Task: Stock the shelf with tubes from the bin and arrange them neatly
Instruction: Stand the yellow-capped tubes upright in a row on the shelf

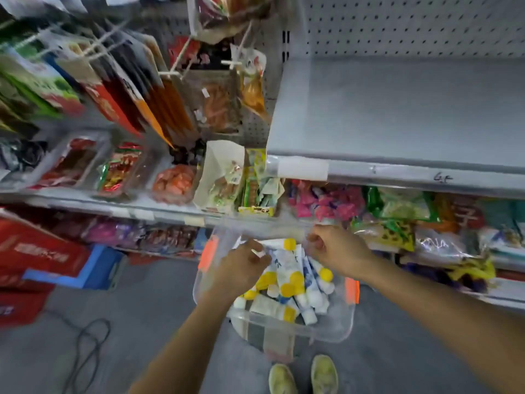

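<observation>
Picking from stock, the opening stage of the stocking job; nothing placed as yet.

Item 1: shelf (397,109), grey, upper right, bare deck, blank label strip along the front lip (426,173). Destination, by judgement; well above the source and to its right.

Item 2: bin (321,334), clear plastic, orange latches (352,290) at the ends, low in front of the snack shelves (397,211), raised on something striped and only partly visible. Source.

Item 3: tubes (289,280), white with yellow or white caps, heaped loose inside the bin, crossing at all angles. None on the shelf.

Item 4: left hand (244,265), reaching down into the left side of the bin, over the heap.

Item 5: right hand (338,248), at the far rim of the bin, just beside the heap's upper end.

Item 6: topmost tube (277,243), yellow cap, lying across the heap between the two hands, flat end under the left hand.

Item 7: left fingers (260,253), curled and seemingly grasping the flat end of the topmost tube; blurred, so stated with reserve. Right fingers (315,240), curled inward near the rim; grasping a tube, the rim or nothing, cannot tell.

Next move, by judgement: lift clear of the bin wall, carry up and right over the front lip, set down toward a back corner, cap facing one way, leaving room for a straight row. Firm hold advised; smooth, slippery skins likely.
</observation>
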A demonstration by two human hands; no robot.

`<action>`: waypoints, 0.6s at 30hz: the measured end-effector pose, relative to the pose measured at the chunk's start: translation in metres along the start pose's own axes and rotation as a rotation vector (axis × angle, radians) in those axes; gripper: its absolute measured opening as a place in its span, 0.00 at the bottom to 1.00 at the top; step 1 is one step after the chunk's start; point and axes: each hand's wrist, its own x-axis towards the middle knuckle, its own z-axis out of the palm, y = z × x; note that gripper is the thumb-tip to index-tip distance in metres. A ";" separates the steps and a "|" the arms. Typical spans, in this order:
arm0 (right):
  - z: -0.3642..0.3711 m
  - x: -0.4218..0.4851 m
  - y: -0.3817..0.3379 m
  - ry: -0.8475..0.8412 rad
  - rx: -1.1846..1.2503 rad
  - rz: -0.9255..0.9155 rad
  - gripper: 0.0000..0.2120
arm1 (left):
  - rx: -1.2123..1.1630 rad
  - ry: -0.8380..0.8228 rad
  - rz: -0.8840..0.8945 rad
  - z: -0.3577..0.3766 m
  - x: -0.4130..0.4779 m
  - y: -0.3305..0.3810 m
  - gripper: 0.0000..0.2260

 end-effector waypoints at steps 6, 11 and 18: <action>0.107 0.053 0.032 -0.233 0.032 0.146 0.14 | -0.038 -0.045 -0.233 0.078 0.067 -0.072 0.26; 0.165 0.093 0.040 -0.194 0.013 0.226 0.32 | -0.039 0.087 -0.327 0.122 0.115 -0.096 0.28; 0.205 0.122 0.046 -0.210 0.121 0.343 0.42 | -0.017 0.098 -0.355 0.144 0.148 -0.111 0.46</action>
